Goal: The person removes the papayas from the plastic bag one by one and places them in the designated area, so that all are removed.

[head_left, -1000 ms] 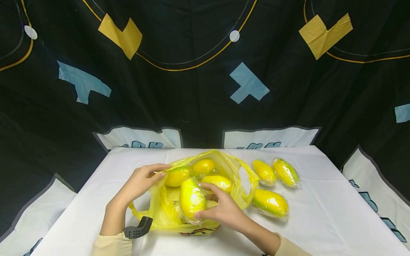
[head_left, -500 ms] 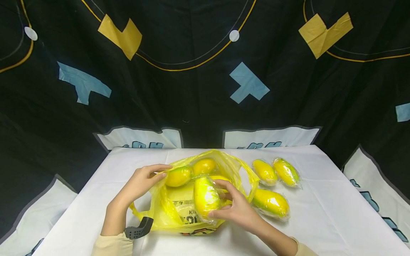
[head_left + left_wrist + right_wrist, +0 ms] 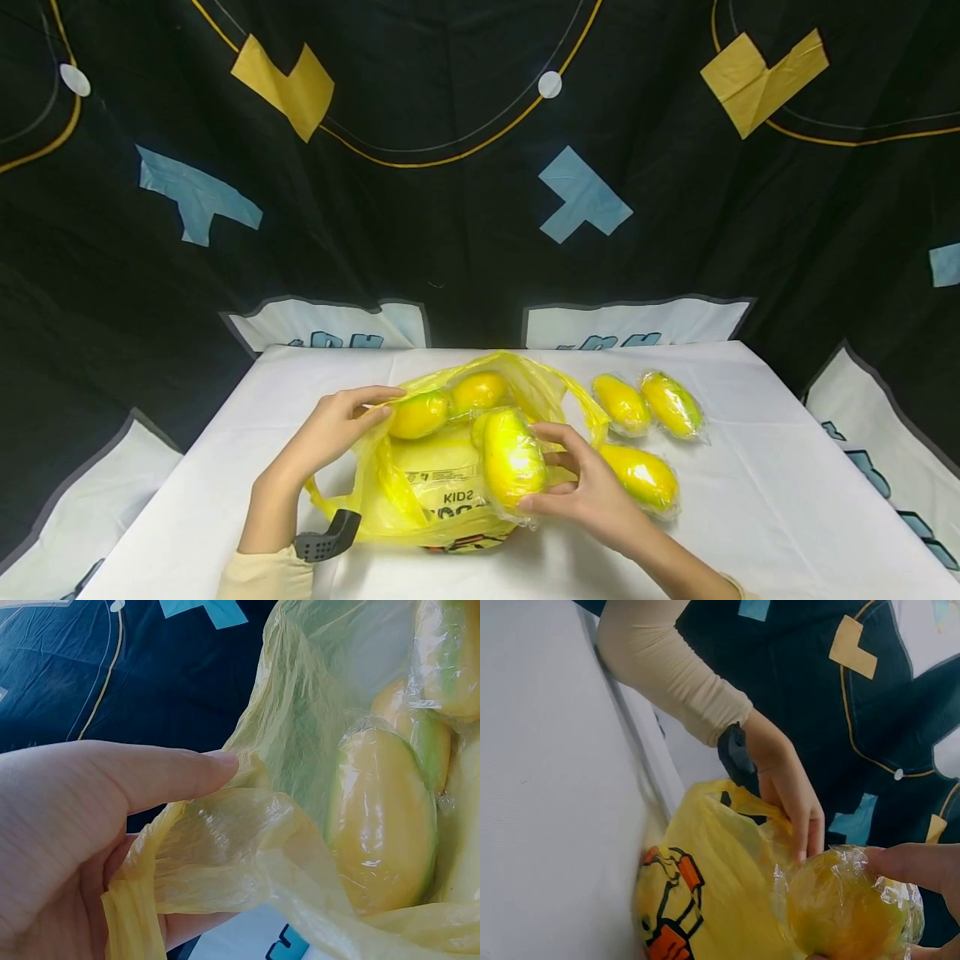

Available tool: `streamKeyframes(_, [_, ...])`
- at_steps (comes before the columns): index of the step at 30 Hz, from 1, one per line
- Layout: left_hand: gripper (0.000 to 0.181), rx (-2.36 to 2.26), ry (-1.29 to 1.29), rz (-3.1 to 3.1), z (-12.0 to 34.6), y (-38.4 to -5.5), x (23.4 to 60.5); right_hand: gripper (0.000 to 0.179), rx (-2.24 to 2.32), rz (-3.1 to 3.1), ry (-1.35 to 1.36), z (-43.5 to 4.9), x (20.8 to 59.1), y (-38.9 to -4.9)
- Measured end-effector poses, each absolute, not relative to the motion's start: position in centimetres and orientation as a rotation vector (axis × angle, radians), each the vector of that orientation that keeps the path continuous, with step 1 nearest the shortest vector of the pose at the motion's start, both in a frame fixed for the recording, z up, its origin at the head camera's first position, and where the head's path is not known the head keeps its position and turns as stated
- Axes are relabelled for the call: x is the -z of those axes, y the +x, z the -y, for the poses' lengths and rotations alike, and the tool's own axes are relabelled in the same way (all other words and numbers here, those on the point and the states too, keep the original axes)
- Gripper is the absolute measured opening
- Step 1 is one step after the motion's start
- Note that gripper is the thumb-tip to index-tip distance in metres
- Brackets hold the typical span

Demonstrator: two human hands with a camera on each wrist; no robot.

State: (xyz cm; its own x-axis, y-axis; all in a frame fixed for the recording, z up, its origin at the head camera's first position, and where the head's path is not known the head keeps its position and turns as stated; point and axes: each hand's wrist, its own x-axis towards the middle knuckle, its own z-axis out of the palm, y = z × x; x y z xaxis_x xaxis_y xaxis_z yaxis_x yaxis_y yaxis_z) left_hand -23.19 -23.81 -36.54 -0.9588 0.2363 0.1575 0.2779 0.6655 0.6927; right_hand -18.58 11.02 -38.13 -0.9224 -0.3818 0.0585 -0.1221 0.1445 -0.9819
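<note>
My right hand (image 3: 592,483) holds a yellow-green mango (image 3: 513,462) in clear wrap, fingers on one side and thumb on the other. It is over the right part of the opening of a yellow plastic bag (image 3: 369,492). In the right wrist view, the wrapped mango (image 3: 844,911) sits between thumb and fingers. My left hand (image 3: 337,427) pinches the bag's left rim; the left wrist view shows the thumb pressed on the yellow film (image 3: 217,840). Inside lie a mango (image 3: 420,414) near that rim and another mango (image 3: 480,392) at the back; the held one overlaps a further mango.
To the bag's right on the white tablecloth (image 3: 757,500) lie three wrapped mangoes: one mango (image 3: 621,403) and another mango (image 3: 670,403) farther back, and a nearer mango (image 3: 645,477) partly behind my right hand. A dark curtain (image 3: 450,250) hangs behind the table.
My right hand has moved right with the mango, from the bag's middle toward its right side, uncovering printed lettering inside the bag. The left hand has stayed at the rim.
</note>
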Motion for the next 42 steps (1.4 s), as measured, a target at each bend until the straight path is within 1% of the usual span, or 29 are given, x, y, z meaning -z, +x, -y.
streamKeyframes(7, [0.032, 1.186, -0.434, 2.820, 23.8, -23.2, 36.5, 0.074, 1.887, -2.259, -0.486, -12.7, 37.1, -18.0])
streamKeyframes(16, [0.032, 1.192, -0.431, 2.821, 23.8, -23.1, 36.5, 0.076, 1.901, -2.283, -0.374, -14.2, 35.9, -17.6])
streamKeyframes(30, [0.032, 1.187, -0.436, 2.818, 23.8, -23.1, 36.4, 0.075, 1.871, -2.458, -0.268, -16.8, 35.0, -17.0])
streamKeyframes(42, [0.032, 1.185, -0.435, 2.819, 23.7, -23.1, 36.3, 0.075, 1.856, -2.584, -0.253, -19.3, 34.5, -16.9])
